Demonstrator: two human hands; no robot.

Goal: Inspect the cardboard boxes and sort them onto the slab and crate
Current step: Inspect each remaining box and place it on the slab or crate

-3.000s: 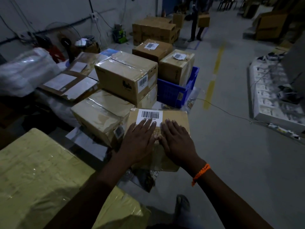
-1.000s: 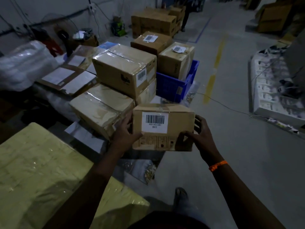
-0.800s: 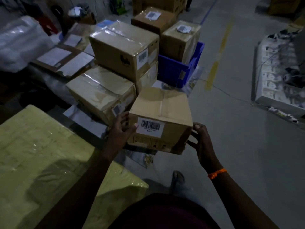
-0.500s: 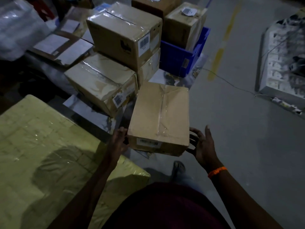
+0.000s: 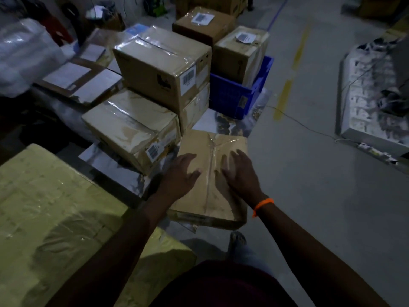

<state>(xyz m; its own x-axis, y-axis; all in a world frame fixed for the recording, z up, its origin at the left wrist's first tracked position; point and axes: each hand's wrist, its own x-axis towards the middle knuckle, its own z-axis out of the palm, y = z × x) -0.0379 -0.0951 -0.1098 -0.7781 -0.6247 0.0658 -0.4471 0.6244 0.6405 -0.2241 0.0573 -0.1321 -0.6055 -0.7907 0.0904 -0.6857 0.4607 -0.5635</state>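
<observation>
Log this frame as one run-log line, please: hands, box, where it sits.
left hand: flat on box top | right hand: flat on box top | taped box: on slab edge, beside wrapped box | crate: holds box

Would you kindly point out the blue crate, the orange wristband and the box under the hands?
blue crate (image 5: 230,94), head view, near mesh wall.
orange wristband (image 5: 263,203), head view, band on the right wrist.
box under the hands (image 5: 212,142), head view, bare taped top beyond the fingers.

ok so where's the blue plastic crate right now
In the head view the blue plastic crate sits on the floor upper centre, right of the stacked taped cardboard boxes, with a labelled tan cardboard box standing in it.
</observation>
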